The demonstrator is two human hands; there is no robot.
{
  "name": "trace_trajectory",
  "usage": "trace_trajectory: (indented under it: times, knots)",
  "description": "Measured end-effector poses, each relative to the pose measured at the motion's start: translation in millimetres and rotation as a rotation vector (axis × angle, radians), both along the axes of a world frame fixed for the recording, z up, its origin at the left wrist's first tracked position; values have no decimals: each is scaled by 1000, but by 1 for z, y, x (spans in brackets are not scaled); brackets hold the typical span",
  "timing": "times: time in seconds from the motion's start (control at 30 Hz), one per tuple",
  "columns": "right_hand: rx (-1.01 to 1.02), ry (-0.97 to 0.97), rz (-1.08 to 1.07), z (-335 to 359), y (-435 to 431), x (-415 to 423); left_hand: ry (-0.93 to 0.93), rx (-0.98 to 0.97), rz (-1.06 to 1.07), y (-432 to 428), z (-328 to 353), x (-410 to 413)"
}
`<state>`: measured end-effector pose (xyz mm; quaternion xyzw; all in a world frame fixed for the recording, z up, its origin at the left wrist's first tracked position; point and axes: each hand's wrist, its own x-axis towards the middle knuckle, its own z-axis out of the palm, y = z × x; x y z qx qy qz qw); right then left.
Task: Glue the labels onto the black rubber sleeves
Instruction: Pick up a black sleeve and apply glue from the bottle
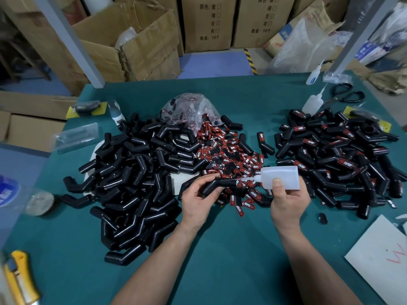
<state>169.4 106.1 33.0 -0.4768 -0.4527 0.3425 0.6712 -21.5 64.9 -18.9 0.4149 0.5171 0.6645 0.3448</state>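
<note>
My left hand (198, 194) grips a bent black rubber sleeve (222, 184) above the green table. My right hand (286, 199) holds a translucent glue bottle (279, 176) on its side, its thin nozzle pointing left and touching the sleeve's upper face. A heap of red-and-black labels (231, 155) lies just behind the hands. A large pile of bare black sleeves (136, 172) fills the left of the table. To the right is a pile of sleeves with labels on them (337, 155).
A clear bag of labels (189, 108) sits behind the heap. Two more glue bottles (312, 102) and scissors (345, 95) lie at the back right. A yellow utility knife (19, 278) is at the front left, white paper (383, 258) at the front right, cardboard boxes (132, 42) beyond the table.
</note>
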Motion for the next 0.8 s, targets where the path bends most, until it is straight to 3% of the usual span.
trace_trajectory:
  times: [0.8]
  knots:
    - [1, 5, 31, 8, -2, 0, -13, 12, 3, -2, 8, 1]
